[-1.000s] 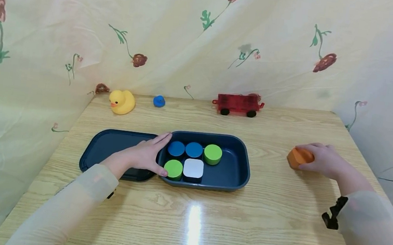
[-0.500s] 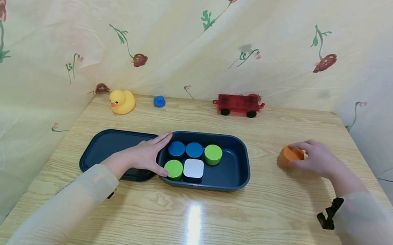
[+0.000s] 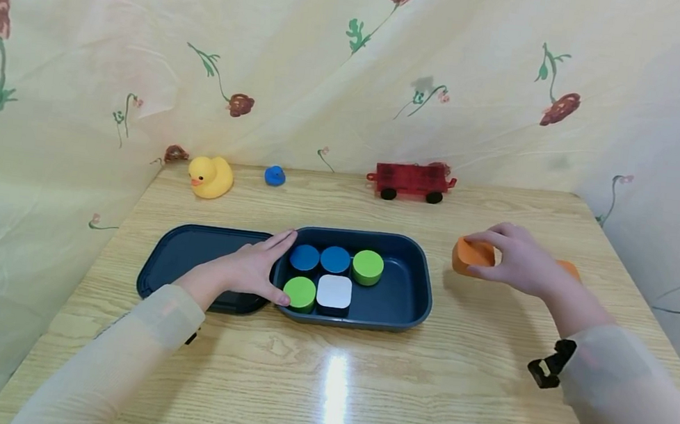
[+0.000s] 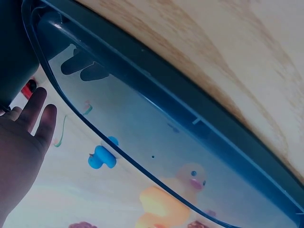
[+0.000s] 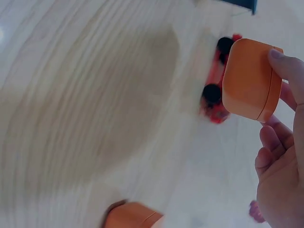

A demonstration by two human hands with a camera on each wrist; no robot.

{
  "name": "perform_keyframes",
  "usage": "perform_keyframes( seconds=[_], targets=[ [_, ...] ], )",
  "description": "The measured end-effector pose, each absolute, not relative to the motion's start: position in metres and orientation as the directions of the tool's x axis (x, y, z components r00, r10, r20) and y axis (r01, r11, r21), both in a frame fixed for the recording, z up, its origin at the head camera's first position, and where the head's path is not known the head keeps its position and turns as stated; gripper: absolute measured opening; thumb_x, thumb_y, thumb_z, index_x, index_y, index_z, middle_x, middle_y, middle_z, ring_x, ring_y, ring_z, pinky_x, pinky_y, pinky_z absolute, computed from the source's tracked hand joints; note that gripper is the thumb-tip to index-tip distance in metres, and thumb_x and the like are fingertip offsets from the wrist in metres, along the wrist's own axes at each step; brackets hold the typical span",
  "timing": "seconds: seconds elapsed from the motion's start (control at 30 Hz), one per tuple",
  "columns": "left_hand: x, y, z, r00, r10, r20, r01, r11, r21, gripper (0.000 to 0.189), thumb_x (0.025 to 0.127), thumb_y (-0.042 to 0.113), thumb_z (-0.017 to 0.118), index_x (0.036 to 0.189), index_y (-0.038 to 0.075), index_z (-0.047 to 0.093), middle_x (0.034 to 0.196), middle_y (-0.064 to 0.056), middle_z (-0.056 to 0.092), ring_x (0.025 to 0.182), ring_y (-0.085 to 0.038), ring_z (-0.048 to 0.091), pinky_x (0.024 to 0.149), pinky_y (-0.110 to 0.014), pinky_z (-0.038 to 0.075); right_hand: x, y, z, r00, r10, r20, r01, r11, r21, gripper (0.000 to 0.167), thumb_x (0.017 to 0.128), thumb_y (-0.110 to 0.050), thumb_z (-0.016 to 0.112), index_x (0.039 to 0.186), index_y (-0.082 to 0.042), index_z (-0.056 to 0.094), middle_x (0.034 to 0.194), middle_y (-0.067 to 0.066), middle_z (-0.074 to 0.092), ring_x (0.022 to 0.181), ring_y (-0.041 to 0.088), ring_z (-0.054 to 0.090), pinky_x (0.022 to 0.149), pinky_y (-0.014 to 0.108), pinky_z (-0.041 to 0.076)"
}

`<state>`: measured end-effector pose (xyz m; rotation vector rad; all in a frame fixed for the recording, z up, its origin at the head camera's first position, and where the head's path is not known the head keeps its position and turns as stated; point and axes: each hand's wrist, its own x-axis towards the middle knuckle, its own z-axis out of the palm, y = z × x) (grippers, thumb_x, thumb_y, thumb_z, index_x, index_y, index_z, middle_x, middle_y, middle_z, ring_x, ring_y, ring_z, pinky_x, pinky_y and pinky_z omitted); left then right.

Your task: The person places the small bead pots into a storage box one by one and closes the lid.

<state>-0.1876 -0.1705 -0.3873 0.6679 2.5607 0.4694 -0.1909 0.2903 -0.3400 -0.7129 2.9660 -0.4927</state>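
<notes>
My right hand point(image 3: 517, 261) pinches a small orange rounded-square box point(image 3: 466, 257) between thumb and fingers, right of the navy tray point(image 3: 396, 295). In the right wrist view, a seam runs near one edge of this orange box point(image 5: 249, 78). My left hand point(image 3: 252, 268) lies across the tray's left end, fingers straight and thumb spread to the near corner. Inside the tray stand two blue-topped round pieces point(image 3: 335, 260), two green round pieces point(image 3: 368, 267) and a white-topped square piece point(image 3: 334, 290); the tray's right part holds none of them.
Another orange piece point(image 3: 569, 269) sits behind my right wrist, partly hidden. A flat navy lid point(image 3: 177, 256) lies left of the tray, under my left forearm. Along the back edge stand a yellow duck point(image 3: 213, 178), a small blue duck point(image 3: 275, 176) and a red wagon point(image 3: 411, 179).
My right hand has carried the orange box leftward and up from the table's right side toward the tray. A second orange piece has come into sight behind it. My left hand stays put.
</notes>
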Motion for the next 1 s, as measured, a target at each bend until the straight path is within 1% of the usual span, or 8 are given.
perform_keyframes(
  seconds=[0.23,0.4,0.53,0.63,0.83,1.0],
  targets=[
    [-0.188,-0.171,-0.387,-0.782,0.525,-0.337,0.37,0.825,0.427,0.119,0.069,0.061,0.072,0.152,0.022,-0.004,0.157,0.001,-0.006,0.139,-0.035,0.018,0.106,-0.061,0.013,-0.19,0.267,-0.329,-0.873,-0.487,0.028,-0.471,0.825,-0.312,0.051,0.079,-0.036,0.075,0.122,-0.011,0.063,0.113,0.015,0.051,0.102,0.033,0.043,0.08,0.049,0.04],
    [-0.188,-0.17,-0.387,-0.781,0.521,-0.343,0.362,0.826,0.432,0.119,0.069,0.061,0.072,0.152,0.023,-0.005,0.157,0.002,-0.007,0.139,-0.033,0.017,0.106,-0.06,0.011,-0.187,0.251,-0.326,-0.848,-0.528,0.045,-0.513,0.796,-0.322,0.05,0.078,-0.034,0.076,0.121,-0.011,0.063,0.112,0.014,0.052,0.1,0.031,0.044,0.079,0.045,0.04],
    [-0.187,-0.17,-0.387,-0.782,0.519,-0.344,0.361,0.828,0.429,0.119,0.069,0.061,0.072,0.152,0.024,-0.005,0.157,0.003,-0.007,0.139,-0.033,0.017,0.107,-0.06,0.011,-0.187,0.239,-0.329,-0.824,-0.564,0.045,-0.547,0.774,-0.32,0.05,0.078,-0.034,0.076,0.121,-0.013,0.063,0.112,0.012,0.053,0.098,0.028,0.045,0.077,0.041,0.04],
    [-0.188,-0.17,-0.387,-0.783,0.519,-0.342,0.364,0.829,0.424,0.119,0.069,0.062,0.072,0.152,0.024,-0.005,0.157,0.003,-0.008,0.139,-0.034,0.017,0.106,-0.06,0.012,-0.186,0.231,-0.334,-0.811,-0.583,0.048,-0.564,0.758,-0.327,0.051,0.078,-0.037,0.075,0.122,-0.014,0.063,0.113,0.011,0.053,0.098,0.027,0.045,0.078,0.04,0.041],
    [-0.186,-0.169,-0.386,-0.785,0.516,-0.342,0.365,0.832,0.418,0.119,0.069,0.061,0.072,0.152,0.023,-0.005,0.157,0.003,-0.008,0.139,-0.034,0.017,0.107,-0.06,0.012,-0.184,0.216,-0.34,-0.788,-0.613,0.059,-0.589,0.722,-0.363,0.05,0.078,-0.036,0.076,0.121,-0.014,0.063,0.112,0.011,0.051,0.097,0.025,0.045,0.078,0.038,0.042],
    [-0.186,-0.169,-0.387,-0.785,0.519,-0.338,0.369,0.83,0.419,0.119,0.07,0.061,0.072,0.152,0.023,-0.005,0.157,0.003,-0.008,0.139,-0.034,0.017,0.107,-0.06,0.011,-0.183,0.206,-0.342,-0.772,-0.633,0.057,-0.607,0.708,-0.36,0.05,0.077,-0.037,0.076,0.12,-0.015,0.064,0.112,0.011,0.052,0.097,0.024,0.046,0.078,0.037,0.042]
  ],
)
